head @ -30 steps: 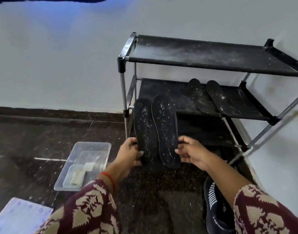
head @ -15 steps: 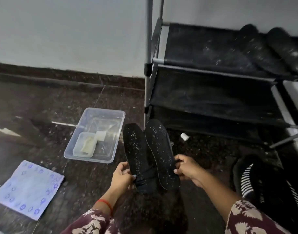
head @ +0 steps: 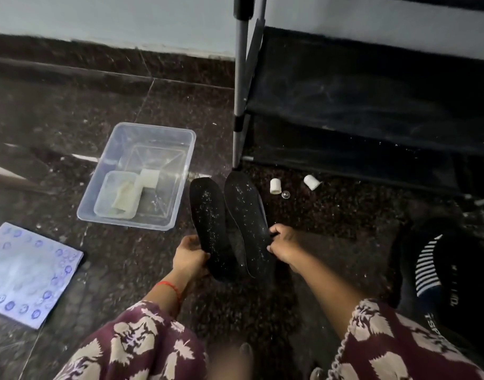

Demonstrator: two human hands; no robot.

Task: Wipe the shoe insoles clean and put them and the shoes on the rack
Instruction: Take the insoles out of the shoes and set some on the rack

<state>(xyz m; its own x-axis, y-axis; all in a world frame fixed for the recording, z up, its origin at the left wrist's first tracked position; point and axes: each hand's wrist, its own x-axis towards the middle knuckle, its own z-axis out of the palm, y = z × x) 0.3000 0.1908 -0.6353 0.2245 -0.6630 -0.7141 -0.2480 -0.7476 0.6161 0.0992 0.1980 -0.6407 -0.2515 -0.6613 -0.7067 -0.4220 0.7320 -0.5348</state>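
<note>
Head view, looking down at a dark speckled floor (head: 70, 111). 2 black insoles, each dusted with white specks, are held side by side above the floor, toes pointing away from the person. The left hand (head: 190, 255) grips the left insole (head: 209, 215) near its heel end, thumb on the upper face and fingers curled behind it. The right hand (head: 283, 244) pinches the outer edge of the right insole (head: 246, 212) between thumb and bent fingers. The 2 insoles overlap or touch near their heels; which one cannot be told. Both sleeves are maroon with a pale leaf print, and a red thread (head: 170, 287) circles the left wrist. To the left of the insoles stands a clear plastic tub (head: 164, 138) holding a smaller tray (head: 103, 198) and a pale folded cloth (head: 127, 194). A white cloth with blue print (head: 26, 272) lies flat at the far left. The rack (head: 239, 86), with dusty black shelves, stands ahead on the right; 2 small white caps (head: 275, 185) lie on the floor in front of it. A black shoe with white stripes (head: 430, 270) sits at the right edge.
</note>
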